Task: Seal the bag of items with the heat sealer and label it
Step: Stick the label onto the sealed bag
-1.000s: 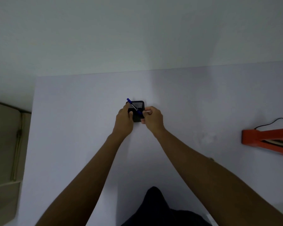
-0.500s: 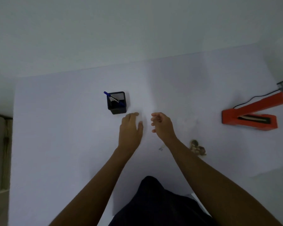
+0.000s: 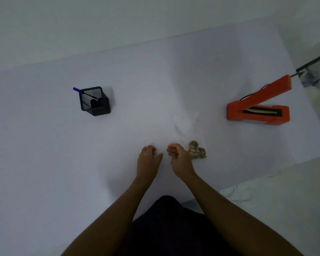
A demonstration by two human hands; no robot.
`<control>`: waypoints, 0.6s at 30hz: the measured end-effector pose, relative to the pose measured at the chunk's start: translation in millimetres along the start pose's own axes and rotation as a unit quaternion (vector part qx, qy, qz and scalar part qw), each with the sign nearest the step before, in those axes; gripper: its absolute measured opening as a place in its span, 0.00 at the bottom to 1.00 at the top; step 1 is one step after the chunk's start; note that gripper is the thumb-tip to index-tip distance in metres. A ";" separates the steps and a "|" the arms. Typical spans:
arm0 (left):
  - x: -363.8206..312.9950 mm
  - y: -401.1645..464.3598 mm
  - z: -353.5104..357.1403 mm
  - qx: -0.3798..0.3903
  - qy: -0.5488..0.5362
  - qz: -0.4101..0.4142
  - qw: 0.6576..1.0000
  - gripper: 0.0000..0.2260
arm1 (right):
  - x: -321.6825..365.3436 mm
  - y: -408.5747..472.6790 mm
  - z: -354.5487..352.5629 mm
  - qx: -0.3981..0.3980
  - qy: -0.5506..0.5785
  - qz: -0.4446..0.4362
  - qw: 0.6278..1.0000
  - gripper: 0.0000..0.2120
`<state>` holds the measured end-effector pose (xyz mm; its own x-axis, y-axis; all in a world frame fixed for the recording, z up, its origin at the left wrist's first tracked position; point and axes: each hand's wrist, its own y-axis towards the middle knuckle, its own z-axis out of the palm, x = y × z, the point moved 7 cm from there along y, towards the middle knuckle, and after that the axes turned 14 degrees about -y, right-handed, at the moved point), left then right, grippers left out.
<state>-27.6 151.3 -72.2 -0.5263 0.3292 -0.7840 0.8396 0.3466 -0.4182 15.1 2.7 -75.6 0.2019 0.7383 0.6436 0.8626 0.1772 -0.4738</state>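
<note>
Blue pen (image 3: 78, 90) sits back in its holder (image 3: 95, 101) at ten o'clock; my hands have pulled away to the near bench (image 3: 44, 154). Left hand (image 3: 148, 159) pinches something small and pale, perhaps the label; right hand (image 3: 179, 157) hangs loosely curled and empty just beside the clear bag of items (image 3: 197, 151), so labelling looks next, with the orange heat sealer (image 3: 258, 106) open at two o'clock.

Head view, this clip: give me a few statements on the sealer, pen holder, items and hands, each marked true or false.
1. The orange heat sealer has its arm raised. True.
2. A blue pen stands in the black holder. True.
3. The right hand holds the pen. False: the pen is in the holder, far from both hands.
4. The small brown items lie left of the left hand. False: they lie just right of the right hand.
5. The sealer sits on the white table. True.
</note>
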 end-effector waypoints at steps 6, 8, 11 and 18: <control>-2.7 7.0 3.6 -0.045 0.038 -0.023 0.998 0.13 | -0.9 11.9 4.0 0.028 -0.005 -0.036 0.999 0.16; -2.0 8.4 3.8 -0.053 0.043 -0.030 0.997 0.12 | -1.7 15.5 4.6 0.032 0.000 -0.036 0.999 0.17; -1.0 9.7 2.6 -0.060 0.043 -0.026 0.997 0.11 | -1.7 16.4 3.3 0.035 -0.002 -0.039 0.999 0.16; -2.0 13.9 4.6 -0.048 0.068 -0.022 0.996 0.14 | -2.1 18.5 3.0 0.035 0.001 -0.047 0.998 0.15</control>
<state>-14.3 151.5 -78.5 -0.5808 0.4250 -0.6943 0.8022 0.4437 -0.3995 29.3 6.4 -87.5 0.1219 0.7153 0.6881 0.8429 0.2914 -0.4523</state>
